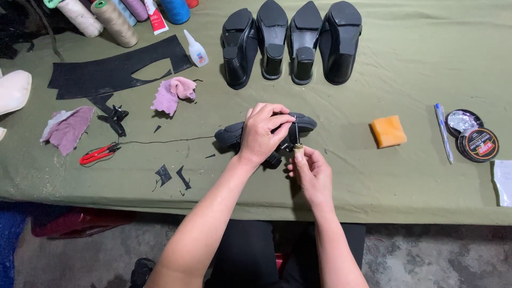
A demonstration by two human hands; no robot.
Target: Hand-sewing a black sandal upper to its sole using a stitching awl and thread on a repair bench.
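The left hand (262, 132) was clamped over a black shoe (265, 133) that lay on the green desk (416, 64). Its grip was closed tight on the shoe. The right hand (312, 173) sat just below the shoe. Its grip was pinched shut on an awl (298, 145) with a small wooden handle, and the thin metal tip stood up against the shoe. A black thread (165, 141) ran left from the shoe toward red snips (97, 154).

Behind the shoe, four black shoes (290, 42) lay in a row with their soles up. Left of the shoe lay two pink rags (173, 94), a black sheet (106, 72) with a piece cut out, and little black scraps (176, 175). A small glue bottle (197, 50) lay behind the nearer rag. Thread cones (112, 18) lay far behind and left of the shoe.

Right of the shoe sat an orange sponge (389, 131). Farther right lay a pen (443, 132) and a round polish tin (464, 120). The tin was open, and I could not tell what was in it. Its lid (478, 144) leaned on it.
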